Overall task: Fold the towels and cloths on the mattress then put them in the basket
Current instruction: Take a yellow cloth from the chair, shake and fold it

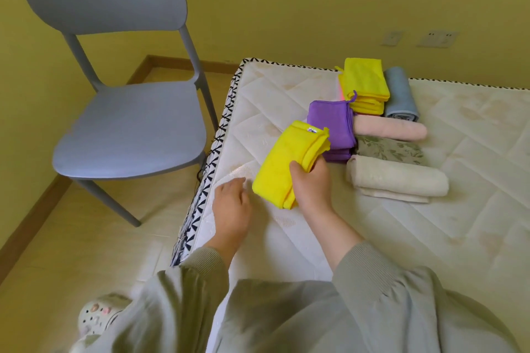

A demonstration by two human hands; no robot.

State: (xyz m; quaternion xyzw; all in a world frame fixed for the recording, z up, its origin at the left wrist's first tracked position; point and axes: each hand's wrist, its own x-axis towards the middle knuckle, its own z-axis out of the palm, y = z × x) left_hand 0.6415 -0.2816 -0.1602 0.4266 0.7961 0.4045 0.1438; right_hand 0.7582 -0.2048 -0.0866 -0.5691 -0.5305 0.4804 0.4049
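Note:
My right hand (311, 186) grips a folded yellow cloth (282, 160) and holds it just above the white mattress (430, 223). My left hand (232, 203) hovers beside it near the mattress edge, fingers apart and holding nothing. Behind the held cloth lie folded purple cloths (329, 126), a stack of folded yellow cloths (364, 83), a rolled grey towel (400, 94), a rolled pink towel (390, 129), a leaf-patterned cloth (390, 150) and a folded beige towel (398, 179). No basket is in view.
A grey plastic chair (126, 123) stands on the floor left of the mattress. A yellow wall with two sockets (436, 39) runs behind. A slipper (97, 315) shows at the bottom left by my knees.

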